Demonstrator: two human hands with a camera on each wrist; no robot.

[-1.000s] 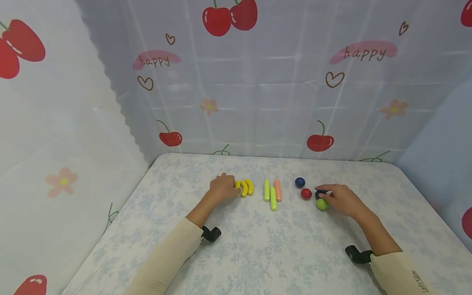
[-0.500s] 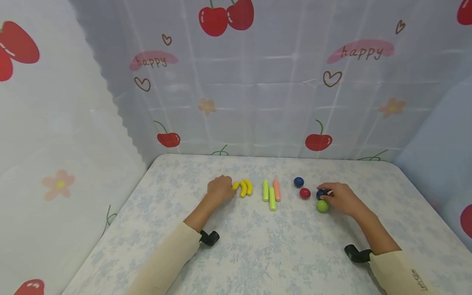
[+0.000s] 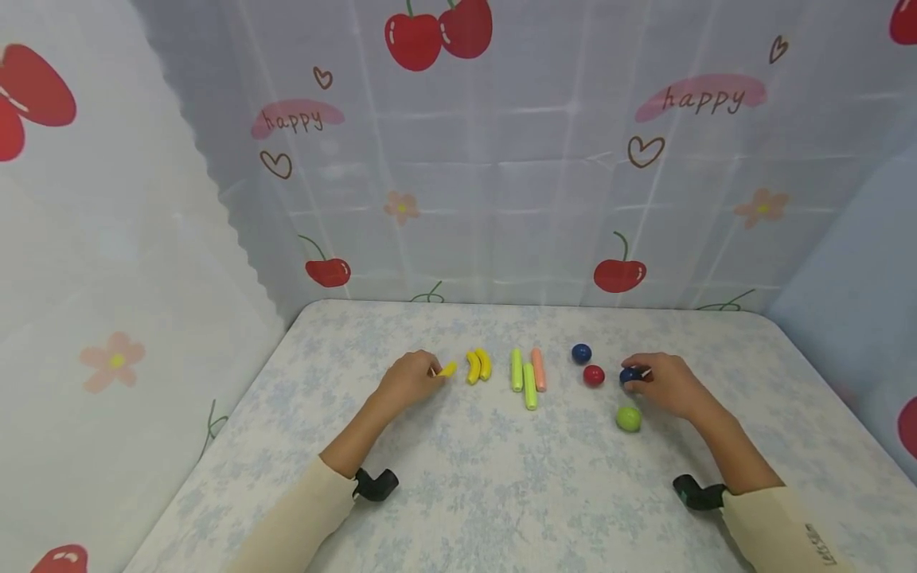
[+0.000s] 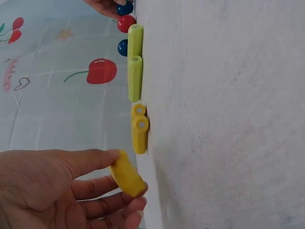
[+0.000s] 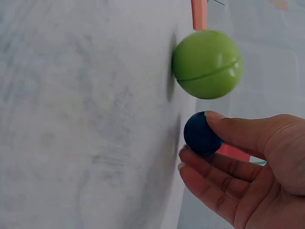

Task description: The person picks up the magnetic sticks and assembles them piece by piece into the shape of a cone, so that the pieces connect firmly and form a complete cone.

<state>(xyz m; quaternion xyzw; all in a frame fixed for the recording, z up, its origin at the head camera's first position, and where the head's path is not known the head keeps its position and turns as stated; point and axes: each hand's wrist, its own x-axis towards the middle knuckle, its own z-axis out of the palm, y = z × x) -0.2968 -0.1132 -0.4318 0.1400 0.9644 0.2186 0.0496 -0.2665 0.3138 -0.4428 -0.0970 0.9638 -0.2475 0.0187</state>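
Note:
Between thumb and fingers, my left hand (image 3: 411,378) pinches a small yellow toy banana (image 4: 126,174), tilted in the left wrist view. Two more toy bananas (image 3: 478,366) lie side by side just right of it. My right hand (image 3: 666,382) pinches a dark blue ball (image 5: 202,133) between thumb and fingertips, close over the table. A light green ball (image 3: 629,419) with a seam line sits apart from it, nearer the person. Left of the right hand are a red ball (image 3: 593,376) and, behind that, a second dark blue ball (image 3: 581,353).
Mid-table, between the hands, lie two yellow-green sticks (image 3: 530,386) and a salmon-pink stick (image 3: 540,370). A pale blue-patterned cloth covers the table (image 3: 501,493). Cherry-printed curtains (image 3: 466,183) stand behind and at the sides. Each wrist carries a black camera mount (image 3: 376,484).
My left hand has drawn the toy banana leftward, away from the other two. The green ball has moved toward the person, off the blue ball, while my right hand shifts slightly right with the blue ball.

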